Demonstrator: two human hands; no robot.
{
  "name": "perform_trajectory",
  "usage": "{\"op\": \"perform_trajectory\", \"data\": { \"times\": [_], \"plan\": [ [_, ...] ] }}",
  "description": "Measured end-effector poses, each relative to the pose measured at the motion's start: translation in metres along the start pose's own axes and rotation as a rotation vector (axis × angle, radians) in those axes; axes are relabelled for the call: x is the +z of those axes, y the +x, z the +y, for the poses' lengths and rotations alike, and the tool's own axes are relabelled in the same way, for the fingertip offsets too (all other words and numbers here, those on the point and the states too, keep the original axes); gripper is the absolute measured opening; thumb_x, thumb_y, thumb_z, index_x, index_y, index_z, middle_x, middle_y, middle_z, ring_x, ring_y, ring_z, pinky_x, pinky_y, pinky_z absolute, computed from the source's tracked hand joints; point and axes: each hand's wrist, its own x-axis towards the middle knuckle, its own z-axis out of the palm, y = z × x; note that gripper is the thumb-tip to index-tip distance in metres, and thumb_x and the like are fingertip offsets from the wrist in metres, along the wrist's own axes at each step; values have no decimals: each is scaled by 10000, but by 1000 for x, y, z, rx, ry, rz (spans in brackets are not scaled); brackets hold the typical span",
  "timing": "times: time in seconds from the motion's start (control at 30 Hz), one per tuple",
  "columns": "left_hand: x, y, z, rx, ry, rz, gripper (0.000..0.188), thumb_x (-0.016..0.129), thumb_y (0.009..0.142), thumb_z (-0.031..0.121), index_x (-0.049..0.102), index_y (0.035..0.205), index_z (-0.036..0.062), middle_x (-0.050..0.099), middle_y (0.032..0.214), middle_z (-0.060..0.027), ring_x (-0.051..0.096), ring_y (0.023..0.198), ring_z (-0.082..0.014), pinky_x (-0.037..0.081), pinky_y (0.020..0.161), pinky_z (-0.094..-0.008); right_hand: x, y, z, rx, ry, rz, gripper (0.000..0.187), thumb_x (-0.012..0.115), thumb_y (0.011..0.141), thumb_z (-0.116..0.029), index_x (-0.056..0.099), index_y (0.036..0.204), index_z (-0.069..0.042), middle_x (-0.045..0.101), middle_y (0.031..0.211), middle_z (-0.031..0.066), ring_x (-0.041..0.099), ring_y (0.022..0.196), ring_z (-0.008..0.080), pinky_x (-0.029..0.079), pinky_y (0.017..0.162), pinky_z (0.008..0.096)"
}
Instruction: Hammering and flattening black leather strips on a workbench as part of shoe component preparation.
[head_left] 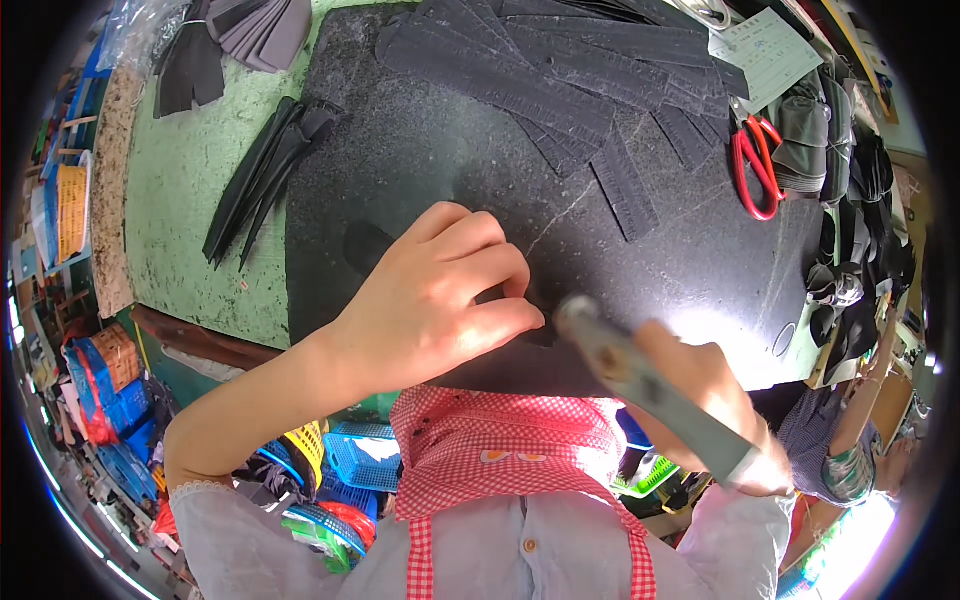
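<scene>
A small dark piece [538, 338] lies on the black slab [720, 260] at the tip of the person's left thumb, near the slab's front edge; little of it shows, as the left hand [445, 290] covers the spot. The left grip is narrow, fingers curled and bunched low, probably to steady the piece; whether it pinches or merely presses cannot be told. The right hand [690, 380] has its grip closed on a metal hammer [650, 385], blurred, its rounded end just beside the left thumb; the left fingers seem tucked to one side to leave that end room.

Farther out, dark strips [560, 70] overlap loosely across the slab's back, perhaps spread there to keep its front free; red-handled scissors [760, 170] lie to their right, within easy reach; a paper slip [765, 55] sits behind them; folded black pieces [262, 175] straddle the slab's left edge and the green desk [180, 210]; a grey bundle [190, 65] lies behind these.
</scene>
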Motion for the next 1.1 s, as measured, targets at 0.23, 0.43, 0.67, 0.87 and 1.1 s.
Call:
{"op": "perform_trajectory", "data": {
  "times": [0.23, 0.43, 0.67, 0.87, 1.1],
  "plan": [
    [1, 2, -2, 6, -13, 9, 279, 876, 645, 158, 802, 912, 196, 642, 912, 48, 599, 930, -208, 478, 857, -399, -2, 0, -3, 139, 120, -118, 186, 672, 1000, -130, 548, 1075, -12, 626, 741, 172, 660, 626, 391, 509, 564, 450],
    [-5, -8, -5, 155, 226, 66, 362, 838, 613, 179, 811, 974, 201, 655, 973, 20, 599, 971, -227, 486, 839, -425, 2, 13, -7, -3, -77, 0, 144, 645, 996, -149, 564, 1008, -31, 603, 724, 137, 707, 683, 355, 553, 575, 457],
    [-16, -18, -16, 102, 169, 107, 349, 905, 604, 194, 810, 940, 215, 665, 979, 37, 601, 976, -228, 480, 822, -419, -1, 28, -17, -47, -84, -24, 161, 661, 979, -136, 548, 1014, -27, 624, 731, 144, 701, 668, 342, 549, 567, 463],
    [-29, -25, -30, 27, 64, 83, 319, 907, 614, 185, 803, 916, 194, 676, 968, 40, 601, 946, -229, 470, 827, -414, 1, 44, -21, -16, 9, -99, 157, 663, 1009, -124, 540, 981, -29, 596, 674, 143, 692, 640, 343, 542, 548, 460],
    [-43, -33, -38, -22, 60, 54, 259, 881, 645, 196, 798, 890, 195, 674, 962, 39, 622, 971, -216, 487, 837, -411, 7, 59, -27, -121, -113, -147, 156, 646, 1020, -141, 542, 985, -29, 603, 690, 140, 692, 644, 346, 544, 545, 461]
  ]
}}
